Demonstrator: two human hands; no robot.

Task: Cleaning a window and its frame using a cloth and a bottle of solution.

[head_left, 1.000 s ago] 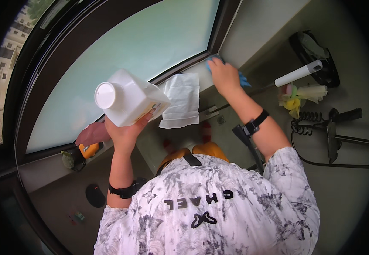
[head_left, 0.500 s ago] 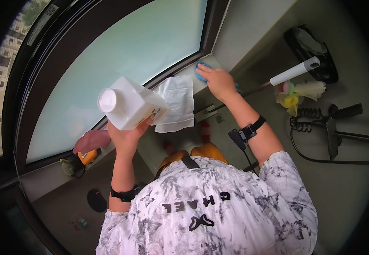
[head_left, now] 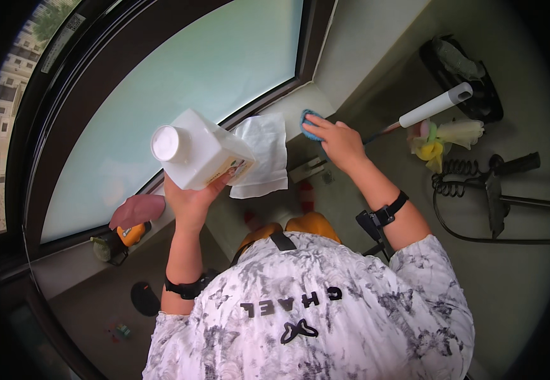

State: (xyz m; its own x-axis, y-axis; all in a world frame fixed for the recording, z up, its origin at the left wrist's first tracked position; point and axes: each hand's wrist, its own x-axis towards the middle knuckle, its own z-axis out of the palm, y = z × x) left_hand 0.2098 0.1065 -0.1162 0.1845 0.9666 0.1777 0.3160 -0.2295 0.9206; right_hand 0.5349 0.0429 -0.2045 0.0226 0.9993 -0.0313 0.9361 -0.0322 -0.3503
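My left hand [head_left: 189, 201] is wrapped round the lower part of a large white square-sided plastic bottle [head_left: 208, 155]. Its white screw cap is on, and the bottle leans toward the upper left. With its fingers laid over it, my right hand [head_left: 343, 144] presses a small blue textured pad [head_left: 311, 125] at the front edge of the pale windowsill [head_left: 306, 98]. Between the two hands a white sheet [head_left: 267, 155], cloth or wipe, lies on the sill and hangs over its edge. The bottle covers part of the sheet's left side.
A frosted window [head_left: 192, 76] runs along the sill. Left on the sill are a mauve cloth [head_left: 137, 211] and an orange-and-dark item [head_left: 132, 234]. To the right are a white-handled pole [head_left: 436, 106], a yellow-and-white mesh puff [head_left: 436, 145], a black caddy [head_left: 468, 79] and a coiled hose [head_left: 455, 171].
My right hand has drawn the blue pad back from the sill's inner part to its front edge, slightly rightward. The bottle in my left hand has shifted slightly right.
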